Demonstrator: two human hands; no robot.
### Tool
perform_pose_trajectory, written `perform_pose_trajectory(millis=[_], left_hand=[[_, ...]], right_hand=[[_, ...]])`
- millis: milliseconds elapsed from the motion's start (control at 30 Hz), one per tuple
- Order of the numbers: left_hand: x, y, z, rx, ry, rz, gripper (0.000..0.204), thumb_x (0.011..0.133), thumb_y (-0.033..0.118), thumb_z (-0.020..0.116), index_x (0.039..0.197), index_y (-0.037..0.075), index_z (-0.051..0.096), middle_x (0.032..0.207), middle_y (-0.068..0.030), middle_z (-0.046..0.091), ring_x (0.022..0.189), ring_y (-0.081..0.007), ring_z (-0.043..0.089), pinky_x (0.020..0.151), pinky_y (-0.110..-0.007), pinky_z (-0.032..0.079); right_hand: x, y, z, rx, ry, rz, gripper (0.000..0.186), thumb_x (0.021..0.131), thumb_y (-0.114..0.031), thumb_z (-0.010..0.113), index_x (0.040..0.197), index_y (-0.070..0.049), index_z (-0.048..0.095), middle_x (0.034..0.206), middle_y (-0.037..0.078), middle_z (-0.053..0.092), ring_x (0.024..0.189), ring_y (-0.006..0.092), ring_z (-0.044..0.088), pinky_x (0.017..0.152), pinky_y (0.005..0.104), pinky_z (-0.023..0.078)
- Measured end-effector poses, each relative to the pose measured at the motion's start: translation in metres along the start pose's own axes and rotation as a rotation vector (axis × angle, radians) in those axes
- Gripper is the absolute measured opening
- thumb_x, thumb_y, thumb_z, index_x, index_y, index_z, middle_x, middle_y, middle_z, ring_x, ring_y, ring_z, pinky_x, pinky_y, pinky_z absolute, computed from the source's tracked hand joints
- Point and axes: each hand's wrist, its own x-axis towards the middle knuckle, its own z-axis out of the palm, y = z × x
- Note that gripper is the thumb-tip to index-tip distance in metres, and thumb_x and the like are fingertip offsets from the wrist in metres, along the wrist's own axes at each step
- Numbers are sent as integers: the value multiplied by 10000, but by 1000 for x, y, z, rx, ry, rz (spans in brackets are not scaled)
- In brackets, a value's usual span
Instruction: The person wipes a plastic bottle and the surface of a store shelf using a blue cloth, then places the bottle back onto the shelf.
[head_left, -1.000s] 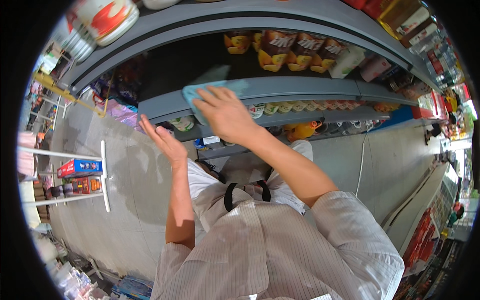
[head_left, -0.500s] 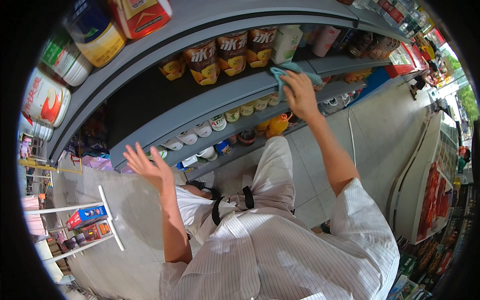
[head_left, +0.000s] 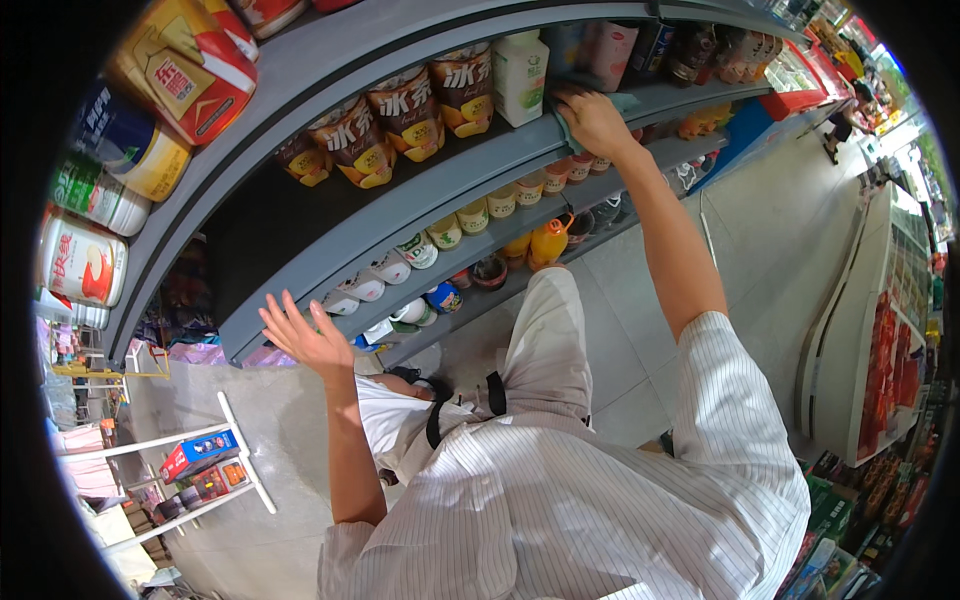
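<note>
Grey shop shelf (head_left: 440, 190): right hand (head_left: 592, 120), at 1 o'clock, presses crumpled pale-teal cloth (head_left: 566, 132) flat; left hand (head_left: 305, 338) open, fingers spread, empty.

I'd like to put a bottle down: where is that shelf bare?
The middle shelf is bare in its dark left stretch, left of the brown cups and above the open left hand. Rightward it is crowded: cups, a white carton, then the right hand on a cloth.
</note>
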Motion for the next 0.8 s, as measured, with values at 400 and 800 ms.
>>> perform_pose_trajectory(millis=[400,800], left_hand=[[-1,-1,-6,10,-42,22,485,1032,240,492,1441,-18,458,1569,-226,351,1493,-435,214,1198,-580,89],[2,3,-7,16,-24,25,547,990,271,596,1444,2,455,1557,-230,364,1487,-430,235,1205,-546,150]], right_hand=[[-46,65,-35,56,431,60,194,847,36,616,1011,-24,701,1010,174,704,963,377,660,839,460,511],[-45,-56,-14,27,290,-63,256,819,40,603,1042,-45,695,1083,163,690,1050,357,636,921,468,479]])
